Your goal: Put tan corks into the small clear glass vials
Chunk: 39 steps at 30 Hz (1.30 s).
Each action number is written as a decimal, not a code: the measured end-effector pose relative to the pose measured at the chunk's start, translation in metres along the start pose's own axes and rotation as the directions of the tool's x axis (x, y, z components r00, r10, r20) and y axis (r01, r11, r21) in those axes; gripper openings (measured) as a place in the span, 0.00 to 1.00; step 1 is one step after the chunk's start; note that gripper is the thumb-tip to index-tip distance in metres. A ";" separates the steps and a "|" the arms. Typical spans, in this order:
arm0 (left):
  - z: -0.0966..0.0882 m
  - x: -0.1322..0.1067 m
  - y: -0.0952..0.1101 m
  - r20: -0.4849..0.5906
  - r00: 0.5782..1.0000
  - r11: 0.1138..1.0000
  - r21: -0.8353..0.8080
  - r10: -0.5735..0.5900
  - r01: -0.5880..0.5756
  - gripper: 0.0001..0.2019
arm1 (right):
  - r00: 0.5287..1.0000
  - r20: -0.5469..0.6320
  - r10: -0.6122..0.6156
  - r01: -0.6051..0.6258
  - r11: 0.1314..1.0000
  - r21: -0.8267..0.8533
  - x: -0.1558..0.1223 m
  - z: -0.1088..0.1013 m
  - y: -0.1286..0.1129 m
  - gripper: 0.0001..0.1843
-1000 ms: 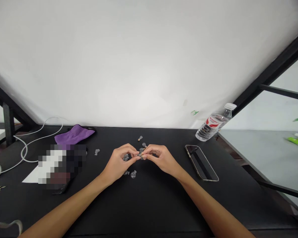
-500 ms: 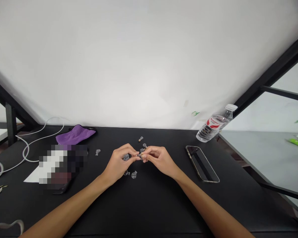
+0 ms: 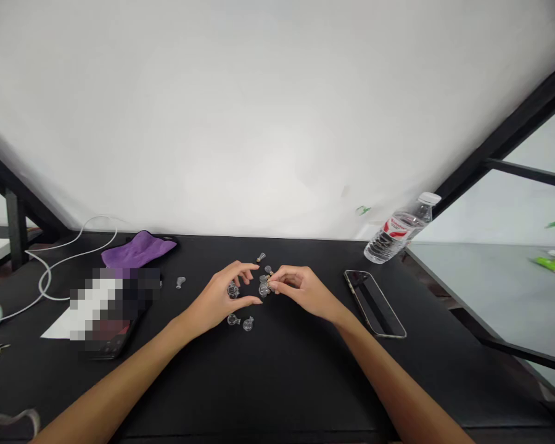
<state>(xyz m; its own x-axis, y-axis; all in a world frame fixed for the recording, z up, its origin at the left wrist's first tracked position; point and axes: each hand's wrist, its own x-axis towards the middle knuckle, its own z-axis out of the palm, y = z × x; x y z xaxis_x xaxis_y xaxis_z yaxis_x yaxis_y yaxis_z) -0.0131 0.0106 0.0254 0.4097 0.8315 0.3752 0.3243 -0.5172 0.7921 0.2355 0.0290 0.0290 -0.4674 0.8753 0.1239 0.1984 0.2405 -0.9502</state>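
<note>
My right hand (image 3: 303,290) pinches a tiny round glass bottle (image 3: 264,288) near its gold-coloured neck between thumb and fingertips. My left hand (image 3: 217,297) is apart from it, fingers spread and curved, holding nothing, and it arches beside another tiny glass bottle (image 3: 233,291). Below that hand, two more glass bottles (image 3: 234,319) lie on the black tabletop (image 3: 277,376), and the nearer round one (image 3: 248,324) sits close by. Further small bottles (image 3: 261,257) lie above my hands, and a lone one (image 3: 180,282) rests off to the left.
A smartphone (image 3: 374,304) lies right of my hands, and a plastic water bottle (image 3: 396,229) lies at the far edge. On the left are a purple cloth (image 3: 139,250), a pixelated object (image 3: 113,305) on white paper, and a white cable (image 3: 44,283).
My hands have separated. My left hand has moved left, away from the pinched bottle, and its fingers have opened, while my right hand stays pinched at nearly the same place.
</note>
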 end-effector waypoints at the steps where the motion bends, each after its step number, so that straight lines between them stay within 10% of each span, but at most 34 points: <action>1: -0.004 0.000 0.000 0.046 0.999 0.999 0.039 0.009 -0.011 0.23 | 1.000 0.021 0.011 -0.010 0.999 -0.044 -0.001 -0.005 0.000 0.15; 7: -0.016 -0.006 0.007 0.390 0.921 0.967 0.239 -0.012 -0.088 0.18 | 0.990 0.119 0.074 -0.048 0.977 -0.207 -0.004 -0.022 0.000 0.18; 15: -0.010 -0.013 0.008 0.452 0.892 0.947 0.292 -0.013 -0.134 0.05 | 0.990 0.121 0.079 -0.034 0.940 -0.339 -0.003 -0.024 0.009 0.18; 27: 0.019 -0.012 0.001 0.184 0.983 0.996 0.081 0.029 -0.044 0.03 | 0.963 0.185 0.195 -0.120 0.928 -0.353 -0.007 -0.073 0.018 0.18; 39: 0.027 -0.011 0.000 0.023 1.000 0.999 0.049 0.005 -0.006 0.04 | 0.988 0.130 0.080 -0.036 0.949 -0.313 -0.004 -0.054 0.009 0.19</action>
<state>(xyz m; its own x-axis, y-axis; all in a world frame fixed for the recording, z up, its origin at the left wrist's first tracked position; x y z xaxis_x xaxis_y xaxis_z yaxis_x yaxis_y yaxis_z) 0.0052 -0.0037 0.0087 0.4310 0.8239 0.3681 0.3634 -0.5319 0.7649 0.2860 0.0502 0.0349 -0.5582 0.8297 0.0091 0.4743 0.3280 -0.8170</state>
